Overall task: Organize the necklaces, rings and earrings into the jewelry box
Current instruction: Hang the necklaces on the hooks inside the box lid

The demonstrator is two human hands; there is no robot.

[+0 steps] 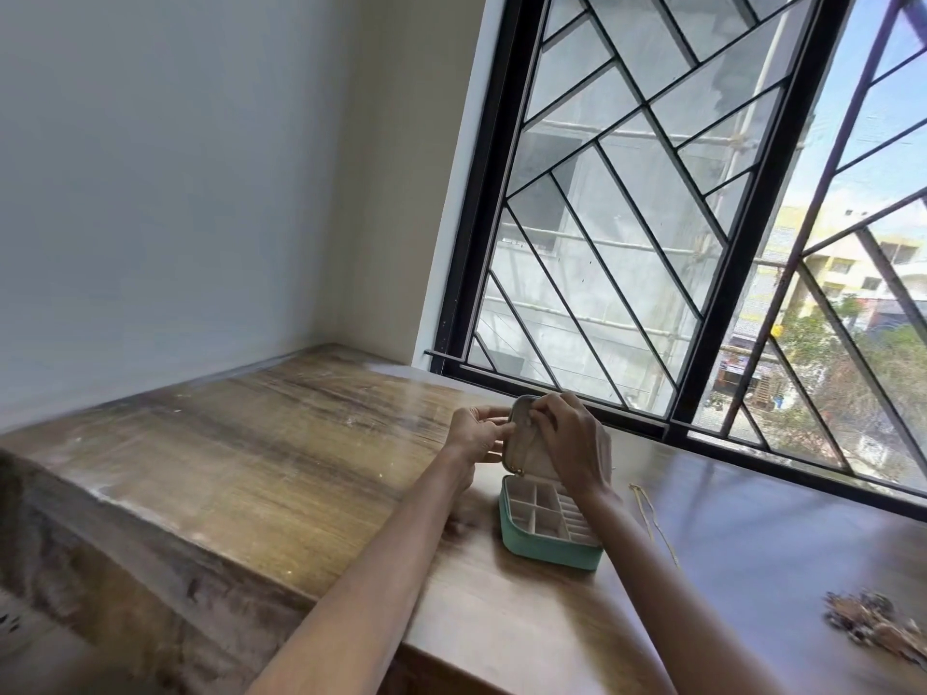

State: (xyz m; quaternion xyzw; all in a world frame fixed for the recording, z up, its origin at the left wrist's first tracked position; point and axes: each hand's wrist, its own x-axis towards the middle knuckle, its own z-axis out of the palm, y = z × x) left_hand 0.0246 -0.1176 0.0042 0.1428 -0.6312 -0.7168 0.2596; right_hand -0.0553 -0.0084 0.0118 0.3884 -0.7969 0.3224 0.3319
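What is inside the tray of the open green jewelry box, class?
The jewelry box tray shows beige divided compartments, and the visible ones look empty. The right hand and its forearm cover the tray's right side, so that part cannot be seen.

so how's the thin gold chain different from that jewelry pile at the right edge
The gold chain lies stretched out as a single thin strand just right of the jewelry box; the jewelry pile is a tangled heap of mixed pieces far off by the right edge. Both rest on the table, outside the box, untouched by the hands.
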